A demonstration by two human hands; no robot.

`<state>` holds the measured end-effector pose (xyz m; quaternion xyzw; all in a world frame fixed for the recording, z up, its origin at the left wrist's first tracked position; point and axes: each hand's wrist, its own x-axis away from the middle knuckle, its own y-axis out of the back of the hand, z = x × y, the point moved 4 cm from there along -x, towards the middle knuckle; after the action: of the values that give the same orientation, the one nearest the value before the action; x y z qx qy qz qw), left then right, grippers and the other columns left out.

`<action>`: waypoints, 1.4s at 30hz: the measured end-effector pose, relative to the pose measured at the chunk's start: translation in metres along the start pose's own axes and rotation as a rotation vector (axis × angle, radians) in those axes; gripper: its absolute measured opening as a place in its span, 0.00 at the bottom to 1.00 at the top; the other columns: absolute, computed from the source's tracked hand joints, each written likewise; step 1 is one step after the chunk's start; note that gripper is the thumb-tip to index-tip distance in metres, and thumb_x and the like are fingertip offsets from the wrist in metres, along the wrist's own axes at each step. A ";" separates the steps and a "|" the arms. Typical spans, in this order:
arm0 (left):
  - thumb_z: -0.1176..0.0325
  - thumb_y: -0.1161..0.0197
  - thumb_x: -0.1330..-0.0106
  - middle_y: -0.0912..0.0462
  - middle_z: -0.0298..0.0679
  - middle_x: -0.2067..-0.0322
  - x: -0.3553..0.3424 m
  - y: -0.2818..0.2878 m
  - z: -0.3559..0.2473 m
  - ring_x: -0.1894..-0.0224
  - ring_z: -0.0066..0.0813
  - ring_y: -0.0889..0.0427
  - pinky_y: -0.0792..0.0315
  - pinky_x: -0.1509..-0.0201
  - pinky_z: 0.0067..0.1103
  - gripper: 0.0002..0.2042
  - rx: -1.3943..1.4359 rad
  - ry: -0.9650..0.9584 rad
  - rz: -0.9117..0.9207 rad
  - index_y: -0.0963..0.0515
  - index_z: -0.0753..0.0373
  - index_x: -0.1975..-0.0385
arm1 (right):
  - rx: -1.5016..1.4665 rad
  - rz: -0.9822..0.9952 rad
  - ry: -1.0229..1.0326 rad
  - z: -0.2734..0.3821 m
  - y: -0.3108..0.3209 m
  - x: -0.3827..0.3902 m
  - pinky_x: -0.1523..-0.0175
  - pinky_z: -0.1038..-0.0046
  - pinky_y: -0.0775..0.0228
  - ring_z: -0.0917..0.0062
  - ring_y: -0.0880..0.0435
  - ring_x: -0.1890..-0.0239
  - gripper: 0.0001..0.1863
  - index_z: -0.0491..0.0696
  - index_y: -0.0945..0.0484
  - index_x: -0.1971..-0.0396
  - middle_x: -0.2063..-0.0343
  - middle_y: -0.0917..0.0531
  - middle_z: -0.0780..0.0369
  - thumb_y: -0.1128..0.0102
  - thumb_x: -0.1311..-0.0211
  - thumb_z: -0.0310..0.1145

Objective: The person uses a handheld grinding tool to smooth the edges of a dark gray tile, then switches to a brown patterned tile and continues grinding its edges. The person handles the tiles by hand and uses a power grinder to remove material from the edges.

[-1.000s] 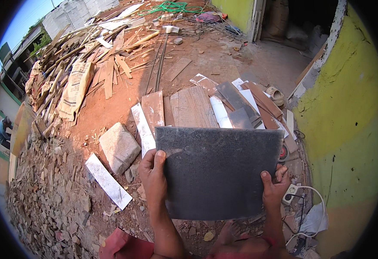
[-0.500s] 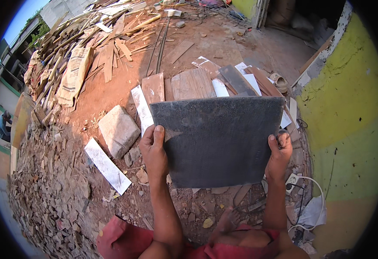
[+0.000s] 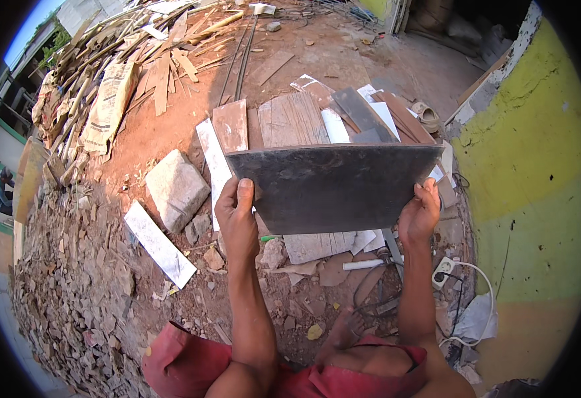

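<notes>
A square dark grey tile (image 3: 333,187), its face seen foreshortened, is held up in front of me by both hands. My left hand (image 3: 236,215) grips its left edge, thumb on the near face. My right hand (image 3: 419,211) is closed on the right edge. Behind and below the tile are scattered brown wood-look and white tile pieces (image 3: 290,119) on the ground. A white power strip (image 3: 441,270) with plugged cords lies beside my right forearm, and a bare foot (image 3: 340,331) shows between my arms.
A pale stone block (image 3: 176,189) and white strip (image 3: 160,244) lie left, on rubble. Behind are scrap wood (image 3: 161,79) and a sack (image 3: 108,109). A yellow-green wall (image 3: 522,166) and doorway (image 3: 453,30) stand right. A crouching person (image 3: 2,192) is at far left.
I have raised the dark tile higher in view and tilted it toward horizontal, so its face looks shorter and more pieces show beneath it. Both hands still grip it.
</notes>
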<state>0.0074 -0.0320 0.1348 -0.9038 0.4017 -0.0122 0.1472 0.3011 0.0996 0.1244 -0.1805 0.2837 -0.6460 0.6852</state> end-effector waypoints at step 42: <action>0.82 0.58 0.34 0.51 0.54 0.28 -0.002 0.040 0.150 0.31 0.43 0.37 0.33 0.30 0.32 0.35 0.124 0.386 0.104 0.61 0.66 0.26 | 0.135 0.177 -0.513 -0.154 0.123 -0.060 0.60 0.81 0.26 0.82 0.21 0.66 0.15 0.54 0.37 0.71 0.65 0.23 0.65 0.38 0.39 0.24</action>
<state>-0.0018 -0.0174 -0.0196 -0.8519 0.4672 -0.2020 0.1233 0.3015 0.1898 -0.0612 -0.2666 0.0720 -0.5342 0.7989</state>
